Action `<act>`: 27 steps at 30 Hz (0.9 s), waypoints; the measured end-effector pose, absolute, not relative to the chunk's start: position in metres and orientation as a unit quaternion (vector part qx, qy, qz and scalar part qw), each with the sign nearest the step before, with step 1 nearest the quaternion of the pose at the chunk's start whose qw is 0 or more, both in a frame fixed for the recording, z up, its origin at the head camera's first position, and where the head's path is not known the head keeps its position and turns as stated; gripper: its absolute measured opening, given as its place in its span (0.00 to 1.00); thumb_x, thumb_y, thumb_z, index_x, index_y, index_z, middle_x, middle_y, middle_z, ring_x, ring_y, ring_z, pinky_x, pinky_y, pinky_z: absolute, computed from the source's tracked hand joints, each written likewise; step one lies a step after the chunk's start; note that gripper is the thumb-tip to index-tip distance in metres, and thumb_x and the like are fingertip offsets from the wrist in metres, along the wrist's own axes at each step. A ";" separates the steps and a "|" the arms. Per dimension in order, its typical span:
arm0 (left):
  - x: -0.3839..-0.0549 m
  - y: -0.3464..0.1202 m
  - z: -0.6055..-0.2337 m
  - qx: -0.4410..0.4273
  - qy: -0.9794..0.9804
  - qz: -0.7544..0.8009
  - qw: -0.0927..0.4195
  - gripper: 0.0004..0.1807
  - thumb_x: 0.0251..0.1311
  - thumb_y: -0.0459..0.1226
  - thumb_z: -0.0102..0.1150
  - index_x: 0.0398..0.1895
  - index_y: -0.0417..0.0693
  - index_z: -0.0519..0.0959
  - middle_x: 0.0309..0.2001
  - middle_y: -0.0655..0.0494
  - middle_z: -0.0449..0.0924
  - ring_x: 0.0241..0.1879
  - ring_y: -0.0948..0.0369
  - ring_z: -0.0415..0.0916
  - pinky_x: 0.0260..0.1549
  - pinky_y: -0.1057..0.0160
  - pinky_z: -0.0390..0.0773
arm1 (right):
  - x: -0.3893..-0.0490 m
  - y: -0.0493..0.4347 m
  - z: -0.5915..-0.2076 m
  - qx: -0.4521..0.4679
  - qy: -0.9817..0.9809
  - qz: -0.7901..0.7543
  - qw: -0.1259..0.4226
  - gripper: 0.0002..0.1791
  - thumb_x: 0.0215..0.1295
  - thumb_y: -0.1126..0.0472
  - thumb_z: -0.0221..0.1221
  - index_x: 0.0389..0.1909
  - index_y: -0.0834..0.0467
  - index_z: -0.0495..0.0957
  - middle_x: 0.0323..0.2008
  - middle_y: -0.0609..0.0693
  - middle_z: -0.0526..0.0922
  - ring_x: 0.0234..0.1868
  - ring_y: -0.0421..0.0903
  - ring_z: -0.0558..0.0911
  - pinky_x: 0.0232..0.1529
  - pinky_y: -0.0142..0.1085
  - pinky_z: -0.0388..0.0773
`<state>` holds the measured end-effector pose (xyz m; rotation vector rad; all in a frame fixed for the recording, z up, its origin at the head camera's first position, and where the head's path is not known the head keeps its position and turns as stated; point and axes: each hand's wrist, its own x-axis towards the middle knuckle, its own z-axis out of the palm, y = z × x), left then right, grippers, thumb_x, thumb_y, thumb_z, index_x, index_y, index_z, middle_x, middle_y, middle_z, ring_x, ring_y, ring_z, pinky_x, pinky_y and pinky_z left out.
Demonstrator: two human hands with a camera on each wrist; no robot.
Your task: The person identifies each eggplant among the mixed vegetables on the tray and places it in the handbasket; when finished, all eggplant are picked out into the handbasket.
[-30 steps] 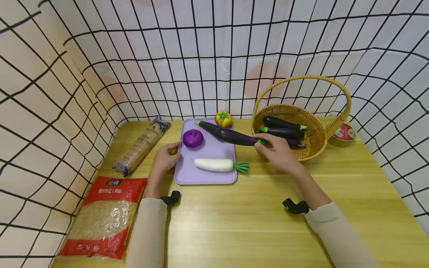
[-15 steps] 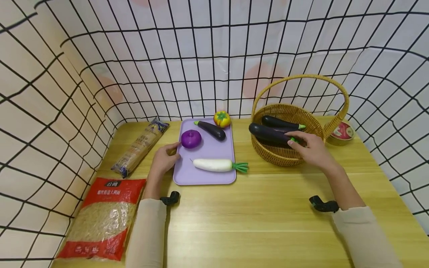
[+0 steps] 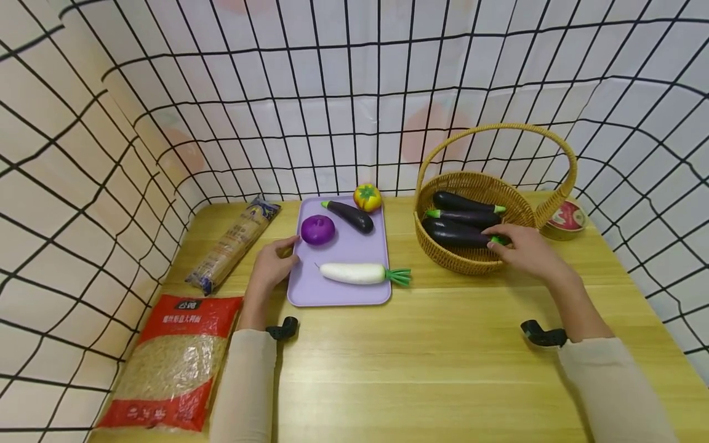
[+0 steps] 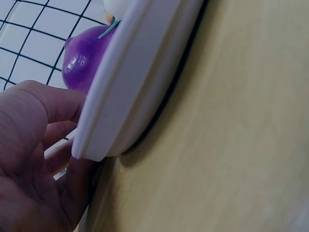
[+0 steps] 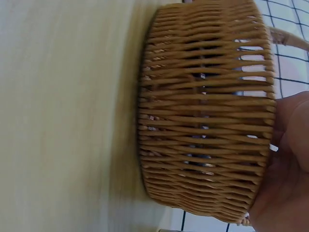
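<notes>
My right hand (image 3: pixel 523 249) reaches over the front of the wicker basket (image 3: pixel 462 263) and pinches the green stem end of a dark eggplant (image 3: pixel 454 235). That eggplant lies inside, beside two more eggplants. In the right wrist view the basket's woven wall (image 5: pixel 207 111) hides the eggplants, and part of the hand (image 5: pixel 287 179) shows at its rim. My left hand (image 3: pixel 271 264) grips the left edge of a lilac tray (image 3: pixel 338 295); its fingers meet the rim in the left wrist view. On the tray are a purple onion (image 3: pixel 318 230), a small eggplant (image 3: pixel 349 216) and a white radish (image 3: pixel 354 273).
A yellow and green pepper-like vegetable (image 3: pixel 367 197) sits at the tray's back right corner. To the left lie a long pack of noodles (image 3: pixel 235 246) and a red bag of pasta (image 3: pixel 172 363). A round tin (image 3: pixel 565 220) stands behind the basket's right side. Grid-patterned cloth surrounds the table.
My right hand has carried the eggplant rightward from over the tray and lowered it into the basket beside the others. The left hand has stayed at the tray's edge.
</notes>
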<state>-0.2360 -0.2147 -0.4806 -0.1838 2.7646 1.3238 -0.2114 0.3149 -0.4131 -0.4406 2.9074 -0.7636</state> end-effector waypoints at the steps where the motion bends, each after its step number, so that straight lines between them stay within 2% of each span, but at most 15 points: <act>1: -0.236 -0.215 -0.481 -0.060 0.900 0.431 0.036 0.31 0.61 0.38 0.61 0.71 0.58 0.76 0.75 0.46 0.70 0.77 0.46 0.60 0.77 0.44 0.59 | -0.212 0.314 -0.414 -0.144 0.958 -0.243 0.057 0.21 0.78 0.56 0.53 0.65 0.61 0.76 0.63 0.70 0.77 0.55 0.64 0.78 0.53 0.59 0.74; 3: -0.236 -0.215 -0.481 -0.060 0.900 0.429 0.038 0.31 0.61 0.39 0.61 0.71 0.58 0.76 0.75 0.47 0.69 0.77 0.46 0.60 0.77 0.44 0.59 | -0.213 0.312 -0.415 -0.140 0.960 -0.232 0.066 0.21 0.77 0.57 0.54 0.65 0.61 0.76 0.62 0.70 0.78 0.55 0.64 0.79 0.52 0.58 0.75; 9: -0.236 -0.215 -0.480 -0.062 0.899 0.431 0.040 0.31 0.61 0.39 0.61 0.71 0.58 0.76 0.75 0.47 0.69 0.77 0.46 0.60 0.77 0.44 0.58 | -0.217 0.308 -0.412 -0.136 0.962 -0.221 0.088 0.21 0.74 0.59 0.57 0.63 0.63 0.78 0.61 0.71 0.79 0.64 0.72 0.74 0.61 0.67 0.71; 16: -0.236 -0.215 -0.480 -0.063 0.899 0.432 0.041 0.31 0.61 0.39 0.61 0.71 0.59 0.76 0.75 0.47 0.69 0.77 0.46 0.60 0.77 0.44 0.59 | -0.218 0.306 -0.411 -0.130 0.960 -0.228 0.094 0.21 0.76 0.56 0.57 0.62 0.63 0.79 0.59 0.67 0.82 0.61 0.69 0.77 0.60 0.65 0.73; 20: -0.236 -0.214 -0.479 -0.066 0.897 0.434 0.042 0.31 0.62 0.39 0.61 0.71 0.59 0.75 0.75 0.47 0.68 0.78 0.46 0.60 0.77 0.44 0.59 | -0.215 0.304 -0.413 -0.117 0.959 -0.249 0.073 0.25 0.78 0.48 0.55 0.65 0.61 0.77 0.59 0.66 0.82 0.60 0.66 0.79 0.59 0.64 0.74; 27: -0.236 -0.215 -0.479 -0.065 0.895 0.440 0.042 0.31 0.61 0.39 0.61 0.71 0.59 0.76 0.75 0.47 0.68 0.78 0.46 0.60 0.77 0.44 0.59 | -0.208 0.287 -0.409 -0.103 0.947 -0.304 0.010 0.30 0.75 0.39 0.53 0.64 0.56 0.78 0.53 0.58 0.85 0.52 0.56 0.82 0.51 0.52 0.79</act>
